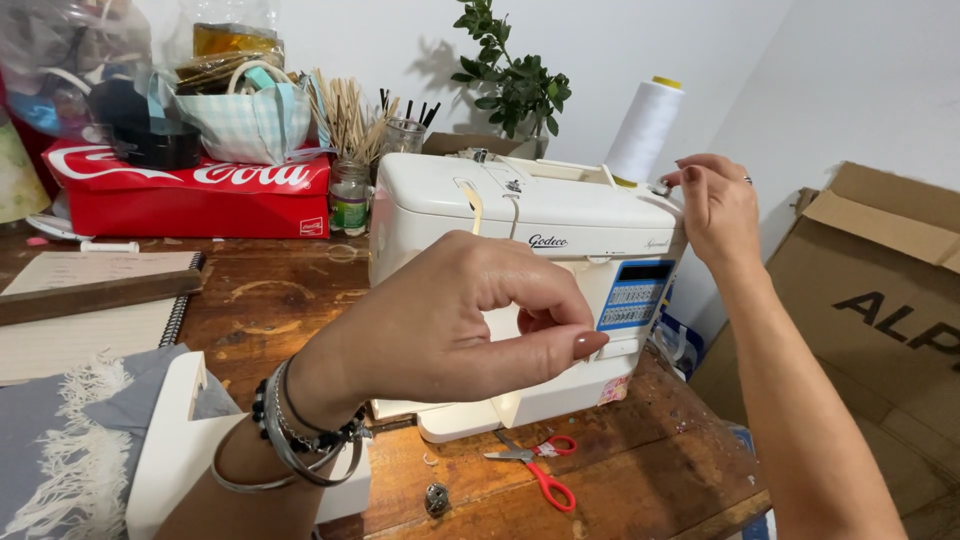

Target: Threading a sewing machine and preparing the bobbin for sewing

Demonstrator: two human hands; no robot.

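- Left hand [450, 320] nearest camera, in front of the sewing machine [520, 290]: fingers curled, thumb and forefinger pressed as if pinching; thread too fine to see.
- Right hand [715, 205] at machine's top right corner, fingertips pinched at a small part beside the white thread cone [645, 130].
- Thread likely light, limp, slippery: grip near its end.
- Machine looks heavy and rigid on the wooden surface [640, 480]; red scissors [540, 470] just before it.
- Behind machine: glass jar [350, 185] of wooden sticks, checked fabric basket [250, 120] with bits.

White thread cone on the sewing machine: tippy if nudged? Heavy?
The white thread cone stands tall and narrow on top of the sewing machine, so a sideways nudge would probably tip it. Freed, its tapered shape would likely roll in a curve. Fully wound, it probably has moderate heft. The right hand works beside its base.
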